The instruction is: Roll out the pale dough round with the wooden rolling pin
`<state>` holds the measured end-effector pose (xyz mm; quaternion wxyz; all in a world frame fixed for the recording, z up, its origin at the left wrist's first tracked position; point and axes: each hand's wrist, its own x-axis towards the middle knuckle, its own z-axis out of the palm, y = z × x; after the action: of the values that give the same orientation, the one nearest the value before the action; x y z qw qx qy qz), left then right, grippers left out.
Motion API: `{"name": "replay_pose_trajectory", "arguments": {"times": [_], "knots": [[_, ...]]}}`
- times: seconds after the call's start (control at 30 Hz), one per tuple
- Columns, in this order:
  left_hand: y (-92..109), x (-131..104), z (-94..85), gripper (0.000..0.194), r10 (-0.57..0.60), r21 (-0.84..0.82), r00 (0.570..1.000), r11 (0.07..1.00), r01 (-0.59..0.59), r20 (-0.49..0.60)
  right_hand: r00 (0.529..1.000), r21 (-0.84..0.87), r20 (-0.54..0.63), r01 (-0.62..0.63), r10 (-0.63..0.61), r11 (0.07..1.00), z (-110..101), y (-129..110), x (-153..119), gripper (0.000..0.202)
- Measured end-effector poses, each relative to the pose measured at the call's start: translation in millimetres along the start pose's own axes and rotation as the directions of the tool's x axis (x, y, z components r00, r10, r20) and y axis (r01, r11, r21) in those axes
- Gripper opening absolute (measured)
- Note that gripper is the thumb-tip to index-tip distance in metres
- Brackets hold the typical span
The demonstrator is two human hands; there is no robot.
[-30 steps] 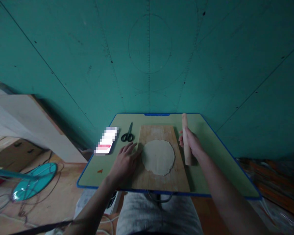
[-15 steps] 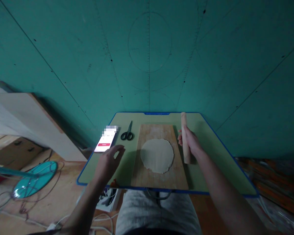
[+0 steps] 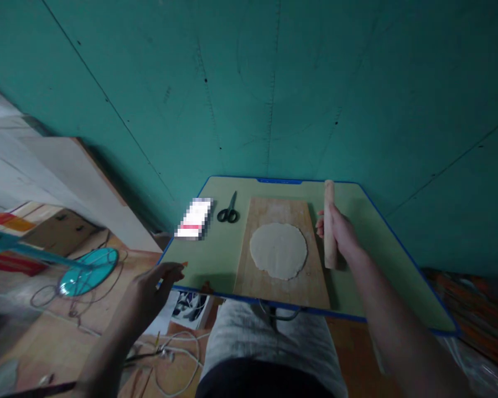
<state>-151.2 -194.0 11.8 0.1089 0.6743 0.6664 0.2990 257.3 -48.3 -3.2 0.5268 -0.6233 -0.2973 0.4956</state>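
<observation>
Flattened dough (image 3: 278, 251) on the board (image 3: 280, 209); rolling pin (image 3: 331, 246) held clear of it.
Clock centred on the dough, 12 toward the wall (image 3: 240, 110): the right hand (image 3: 342, 231) closes round the rolling pin at about 2 o'clock, off the board; whether the pin rests on the table (image 3: 216, 260) cannot be told. The left hand (image 3: 149, 284) is near 8–9 o'clock, over the table's edge, fingers narrowed beside an orange scrap (image 3: 185, 264); contact or pinch cannot be told. Scissors (image 3: 228, 214) and phone (image 3: 195, 218) lie toward 10 o'clock. Step, judged: rolling-out, with the pin off the dough and the left hand's attention at the scrap. A further pass would call for the pin across the dough and both hands on its ends.
</observation>
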Motion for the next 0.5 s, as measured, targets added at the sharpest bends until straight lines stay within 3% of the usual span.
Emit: {"name": "replay_pose_trajectory", "arguments": {"times": [0.27,0.5], "knots": [[-4,-51,-13.7,0.028,-0.125,0.061,0.964,0.992,0.114,0.236,0.999,-0.051,-0.041,0.016,-0.018,0.999,-1,-1,-3,0.034],[-23,-71,-9.3,0.026,-0.149,0.120,0.940,0.986,0.117,0.307,0.998,-0.050,-0.046,0.040,-0.042,0.998,-3,0,-1,0.034]]}}
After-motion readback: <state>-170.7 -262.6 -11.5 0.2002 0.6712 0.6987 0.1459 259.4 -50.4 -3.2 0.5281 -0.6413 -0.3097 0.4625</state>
